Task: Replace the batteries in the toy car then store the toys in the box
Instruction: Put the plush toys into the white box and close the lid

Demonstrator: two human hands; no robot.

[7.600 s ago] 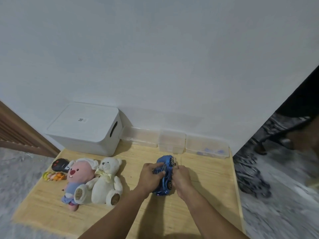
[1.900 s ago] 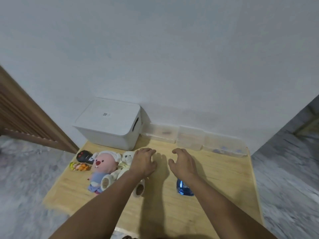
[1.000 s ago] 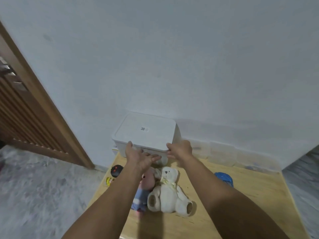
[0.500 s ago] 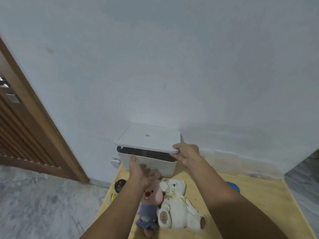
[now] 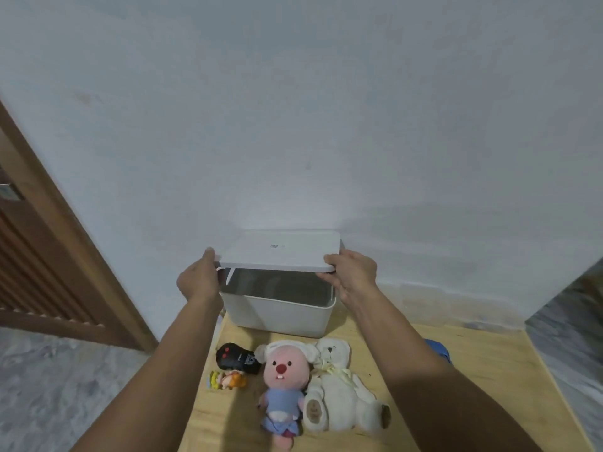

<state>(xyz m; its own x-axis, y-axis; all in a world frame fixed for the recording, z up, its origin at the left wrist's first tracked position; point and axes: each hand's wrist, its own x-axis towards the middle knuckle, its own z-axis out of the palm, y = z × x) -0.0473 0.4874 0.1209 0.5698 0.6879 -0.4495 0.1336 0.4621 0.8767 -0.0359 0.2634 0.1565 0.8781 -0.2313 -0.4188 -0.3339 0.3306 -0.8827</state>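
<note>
The white storage box (image 5: 277, 316) stands at the back of the wooden table (image 5: 483, 383) against the wall. Its flat white lid (image 5: 280, 251) hovers level above the open box. My left hand (image 5: 199, 278) grips the lid's left edge and my right hand (image 5: 352, 272) grips its right edge. In front of the box lie a pink plush in a blue dress (image 5: 284, 386), a white teddy bear (image 5: 339, 393), a black toy (image 5: 236, 355) and a small colourful toy (image 5: 226, 380). The blue toy car (image 5: 440, 350) is mostly hidden behind my right forearm.
A white wall rises right behind the box. A brown slatted wooden door (image 5: 39, 256) stands at the left. Grey marbled floor (image 5: 65, 386) lies on both sides of the table. Clear containers along the wall (image 5: 424, 298) sit right of the box.
Both hands left the blue car and moved to the box. The lid has been lifted off it, first held by the right hand alone, now by both hands, higher and level.
</note>
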